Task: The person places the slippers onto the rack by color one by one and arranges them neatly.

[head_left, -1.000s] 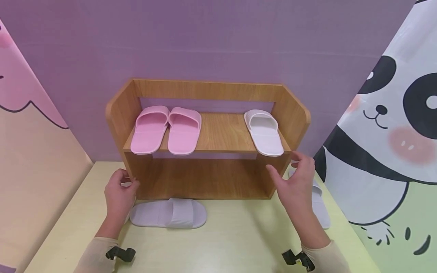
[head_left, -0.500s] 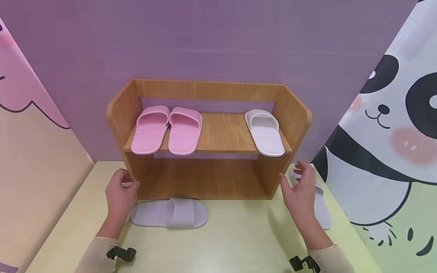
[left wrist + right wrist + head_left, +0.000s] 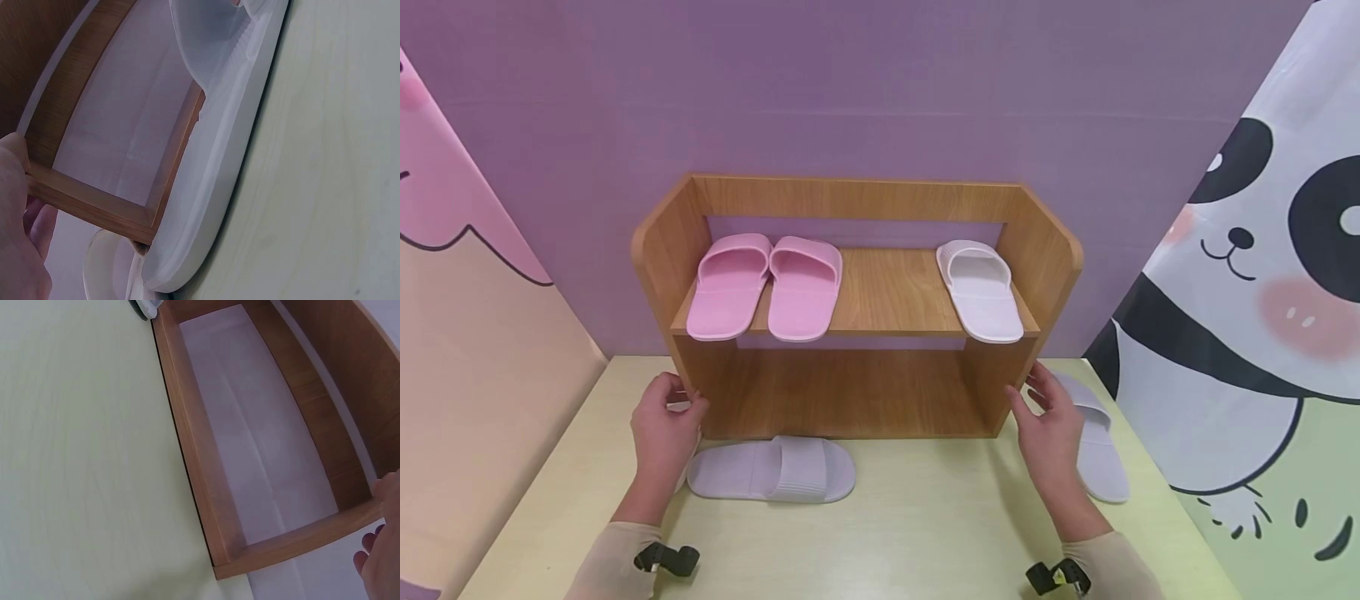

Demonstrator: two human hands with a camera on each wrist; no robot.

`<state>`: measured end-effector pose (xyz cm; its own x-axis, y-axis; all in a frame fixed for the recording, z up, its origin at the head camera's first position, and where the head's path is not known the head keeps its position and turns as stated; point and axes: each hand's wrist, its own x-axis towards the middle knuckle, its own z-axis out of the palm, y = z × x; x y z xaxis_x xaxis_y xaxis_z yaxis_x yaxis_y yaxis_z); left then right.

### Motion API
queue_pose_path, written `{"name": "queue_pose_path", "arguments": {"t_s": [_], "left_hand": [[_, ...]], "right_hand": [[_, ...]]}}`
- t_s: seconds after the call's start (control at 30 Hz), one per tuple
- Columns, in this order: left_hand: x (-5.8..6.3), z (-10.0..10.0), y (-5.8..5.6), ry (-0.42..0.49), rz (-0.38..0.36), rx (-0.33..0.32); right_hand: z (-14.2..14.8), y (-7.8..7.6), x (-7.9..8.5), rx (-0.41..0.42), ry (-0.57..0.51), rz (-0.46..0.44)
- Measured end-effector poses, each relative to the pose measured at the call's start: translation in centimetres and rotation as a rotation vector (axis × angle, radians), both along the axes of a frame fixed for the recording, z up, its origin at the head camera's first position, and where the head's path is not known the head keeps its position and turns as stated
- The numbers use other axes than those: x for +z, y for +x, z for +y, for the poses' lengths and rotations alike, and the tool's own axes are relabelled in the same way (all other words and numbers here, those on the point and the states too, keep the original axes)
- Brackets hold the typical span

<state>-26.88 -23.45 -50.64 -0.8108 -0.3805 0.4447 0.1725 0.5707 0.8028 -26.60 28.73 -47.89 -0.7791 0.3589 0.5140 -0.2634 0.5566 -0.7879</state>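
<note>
A small two-tier wooden shoe rack (image 3: 865,200) stands against the back wall. My left hand (image 3: 664,429) pinches the front edge of its left side panel, thumb inside and fingers outside. On the opposite panel, my right hand (image 3: 1049,437) grips the front edge in the same way, as the right wrist view also shows. A pair of pink slippers (image 3: 766,287) and one white slipper (image 3: 981,292) sit on the upper shelf. One pale slipper (image 3: 771,471) lies sideways in front of the rack, near my left hand. Another pale slipper (image 3: 1097,450) lies right of my right hand.
The pale wooden tabletop (image 3: 880,550) carries everything. In the left wrist view, part of another white slipper (image 3: 103,265) shows beyond the rack's left side. A purple wall (image 3: 865,92) stands behind, with a panda-print panel (image 3: 1247,275) on the right.
My right hand opened off the rack's right panel and shifted right, then came back lower and took hold of the panel's edge. The left hand stays on its panel.
</note>
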Motion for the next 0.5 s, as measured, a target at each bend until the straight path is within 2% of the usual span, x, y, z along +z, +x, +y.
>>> {"name": "queue_pose_path", "arguments": {"t_s": [0.23,0.5], "left_hand": [[-0.16,0.05,0.0,0.002,0.0,0.002],[-0.32,-0.02,-0.2,-0.01,0.033,0.012]], "right_hand": [[-0.32,-0.53,-0.57,-0.026,-0.091,0.002],[-0.53,-0.91,-0.88,-0.058,-0.103,0.032]]}}
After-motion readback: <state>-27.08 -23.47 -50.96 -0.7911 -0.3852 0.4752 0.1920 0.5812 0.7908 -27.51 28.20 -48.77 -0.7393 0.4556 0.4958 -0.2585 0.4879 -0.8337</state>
